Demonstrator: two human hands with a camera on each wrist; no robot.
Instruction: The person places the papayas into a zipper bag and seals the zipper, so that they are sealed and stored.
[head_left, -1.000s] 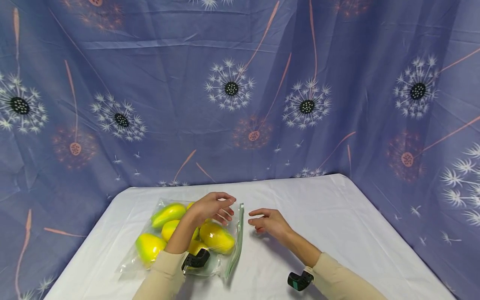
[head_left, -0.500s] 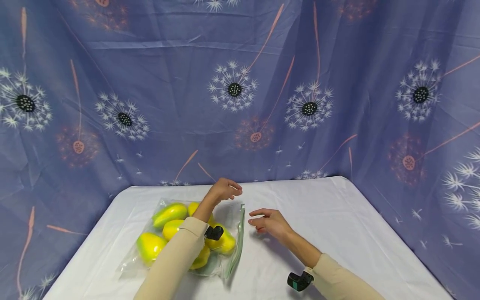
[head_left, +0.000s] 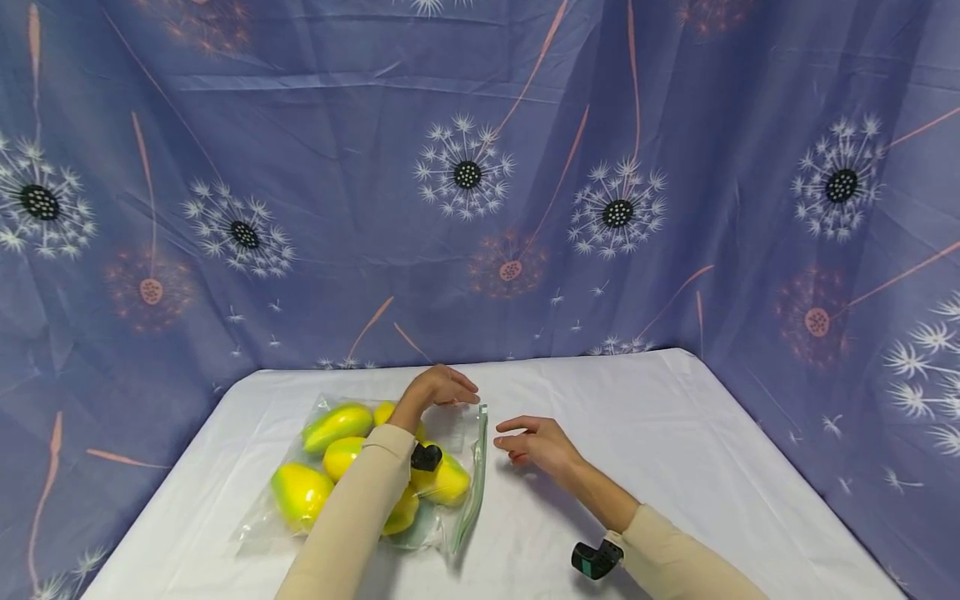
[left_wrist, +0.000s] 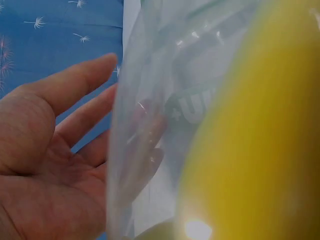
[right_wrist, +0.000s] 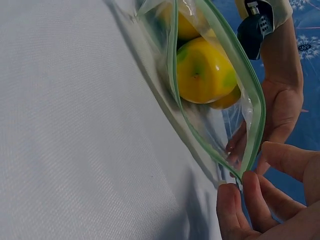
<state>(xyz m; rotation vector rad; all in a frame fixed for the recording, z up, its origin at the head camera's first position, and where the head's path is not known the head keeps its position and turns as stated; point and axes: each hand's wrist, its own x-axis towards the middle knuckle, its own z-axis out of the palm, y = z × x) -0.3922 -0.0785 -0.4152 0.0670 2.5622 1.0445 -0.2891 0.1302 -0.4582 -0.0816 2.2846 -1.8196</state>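
Observation:
A clear zip bag (head_left: 442, 529) with a green zip strip (head_left: 480, 467) lies on its side, holding several yellow-green mangoes (head_left: 337, 427). Its mouth faces right and gapes in the right wrist view, where a mango (right_wrist: 202, 72) shows inside. My left hand (head_left: 442, 387) is at the bag's far side by the end of the zip strip, fingers loosely extended. In the left wrist view, clear plastic (left_wrist: 145, 125) covers its fingertips; contact is unclear. My right hand (head_left: 543, 443) hovers just right of the strip, fingers apart and slightly bent, gripping nothing.
A white cloth (head_left: 637, 417) covers the table, whose far edge meets a blue dandelion-print curtain (head_left: 360, 208). The curtain also closes off both sides. My left forearm (head_left: 360, 508) crosses over the bag and hides some mangoes.
My left hand has moved from above the mangoes to the bag's far side, then dropped slightly back toward the zip strip. The right hand and the bag have stayed nearly still.

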